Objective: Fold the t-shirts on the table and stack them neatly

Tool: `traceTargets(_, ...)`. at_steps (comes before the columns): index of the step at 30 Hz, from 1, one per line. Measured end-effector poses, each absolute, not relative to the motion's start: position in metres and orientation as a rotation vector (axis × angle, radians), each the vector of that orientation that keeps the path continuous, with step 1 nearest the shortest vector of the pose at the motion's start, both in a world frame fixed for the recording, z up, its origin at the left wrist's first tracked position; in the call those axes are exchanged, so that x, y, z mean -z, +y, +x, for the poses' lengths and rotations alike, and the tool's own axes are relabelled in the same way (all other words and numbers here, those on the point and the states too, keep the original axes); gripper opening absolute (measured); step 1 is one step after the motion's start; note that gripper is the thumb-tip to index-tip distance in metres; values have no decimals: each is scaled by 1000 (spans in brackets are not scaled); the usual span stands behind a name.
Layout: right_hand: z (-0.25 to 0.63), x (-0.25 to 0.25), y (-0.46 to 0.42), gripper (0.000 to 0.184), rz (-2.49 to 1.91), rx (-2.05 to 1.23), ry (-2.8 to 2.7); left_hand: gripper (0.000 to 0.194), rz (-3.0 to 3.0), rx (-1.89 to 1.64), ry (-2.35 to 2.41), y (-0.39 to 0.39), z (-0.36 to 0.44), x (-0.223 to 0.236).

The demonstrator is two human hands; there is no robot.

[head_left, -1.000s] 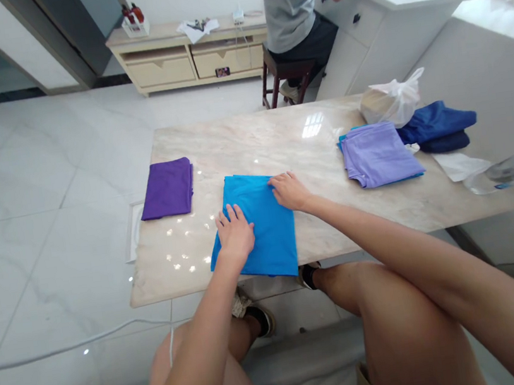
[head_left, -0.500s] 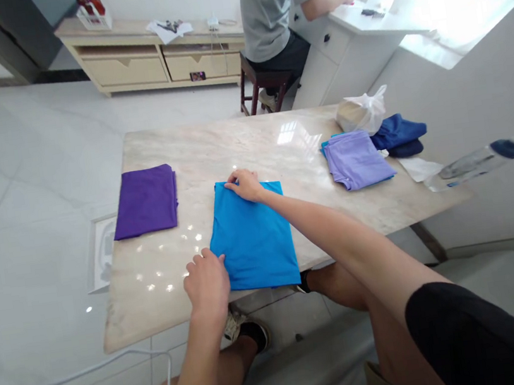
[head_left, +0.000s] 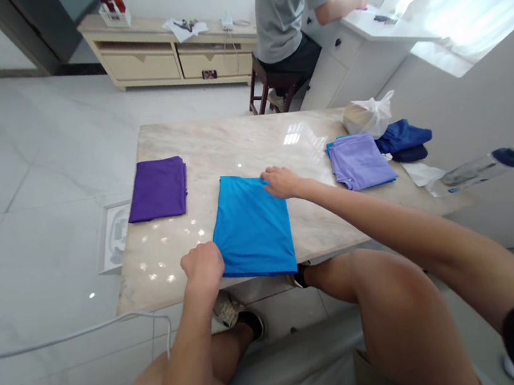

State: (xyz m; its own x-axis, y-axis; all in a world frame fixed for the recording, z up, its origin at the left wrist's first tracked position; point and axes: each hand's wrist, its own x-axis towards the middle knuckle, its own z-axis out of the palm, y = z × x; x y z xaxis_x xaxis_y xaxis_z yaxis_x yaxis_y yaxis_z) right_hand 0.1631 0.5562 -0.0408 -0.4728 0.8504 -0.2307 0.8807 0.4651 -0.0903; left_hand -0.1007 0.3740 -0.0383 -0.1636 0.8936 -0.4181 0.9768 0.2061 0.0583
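You have the folded blue cloth (head_left: 255, 228) lying flat along the near edge of the marble-patterned table (head_left: 215, 136), its near right corner reaching slightly past that edge. Your left hand (head_left: 204, 263) is curled into a loose fist at the cloth's left side, close to the table's near edge; its fingertips are hidden, so whether it pinches the fabric can't be told. Your right hand (head_left: 280, 181) has its fingers bent at the cloth's far right corner, touching it; whether they clamp it is unclear too. You seem to be straightening and squaring the folded layers; the next move calls for light, even tension so the fold stays flat. The fabric looks thin, soft and smooth, with faint creases. Toward the table's left edge sits a squarish folded purple cloth (head_left: 157, 189); toward its right end lies a folded lavender cloth (head_left: 361, 160), edges slightly uneven.
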Motion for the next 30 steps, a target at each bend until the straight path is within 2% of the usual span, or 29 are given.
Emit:
traceTargets(2,179,39,527,53,1412,346,2518,32,1762,332,2193,374,-105,36)
traceTargets(5,190,50,483,70,1231,500,2576,47,2003,162,2211,378,-103,35)
traceTargets(8,194,62,454,78,1021,700,2590,63,2330,3,1870,385,-91,44)
traceTargets(11,201,59,449,82,1051,870,2465,69,2364,89,1597,391,-80,59)
traceTargets(12,205,56,451,77,1078,924,2433,71,2326,146,1580,391,-78,63)
traceTargets(14,212,46,459,54,1167,1007,2421,75,2238,241,1613,388,-75,66)
traceTargets(17,222,37,472,24,1568,1016,2415,78,2175,317,1690,380,-75,60)
traceTargets(18,223,36,475,17,1751,1045,2358,74,2172,324,1708,377,-77,56)
traceTargets(20,225,40,477,5,2081,1253,2128,52,2149,307,1755,376,-83,48)
traceTargets(22,223,45,476,11,2277,1597,1794,33,2114,222,1849,382,-95,42)
traceTargets(24,219,49,473,15,2349,1847,1518,32,2078,61,1974,394,-109,41)
traceTargets(27,211,50,473,10,2381,1929,1337,34,1974,-154,2052,414,-124,47)
traceTargets(30,204,50,475,11,2400,1908,1277,35,1826,-177,2028,430,-126,57)
